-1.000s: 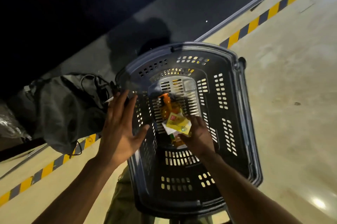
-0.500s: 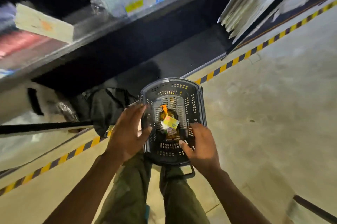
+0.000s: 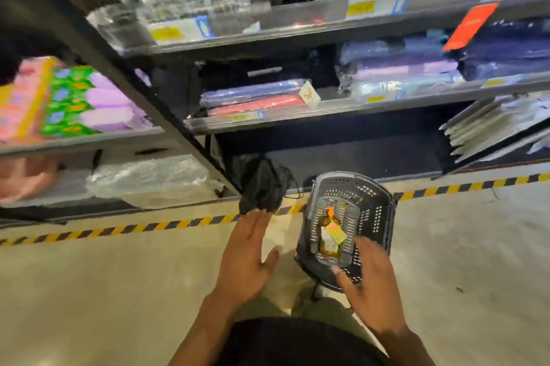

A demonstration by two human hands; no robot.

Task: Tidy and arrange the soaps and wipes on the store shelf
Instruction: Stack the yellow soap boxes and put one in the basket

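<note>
A dark plastic shopping basket (image 3: pixel 376 210) stands on the floor below me. Inside it lie an orange-capped soap bottle (image 3: pixel 329 216) and a small yellow packet (image 3: pixel 335 231) on top of it. My left hand (image 3: pixel 245 255) hovers to the left of the basket, fingers straight and spread, holding nothing. Over the basket's near edge my right hand (image 3: pixel 370 285) hangs with fingers extended, empty too. The store shelf (image 3: pixel 327 109) rises ahead, carrying wrapped packs in blue, red and purple.
A black bag (image 3: pixel 263 187) slumps at the shelf foot, left of the basket. Yellow-and-black hazard tape (image 3: pixel 148 227) runs along the floor edge. Pink and green packs (image 3: pixel 65 100) fill the left bay. An orange tag (image 3: pixel 470 26) hangs upper right.
The view has lifted from close over the basket to take in the shelves. Both hands have drawn back out of the basket and are empty; the packet lies in the basket.
</note>
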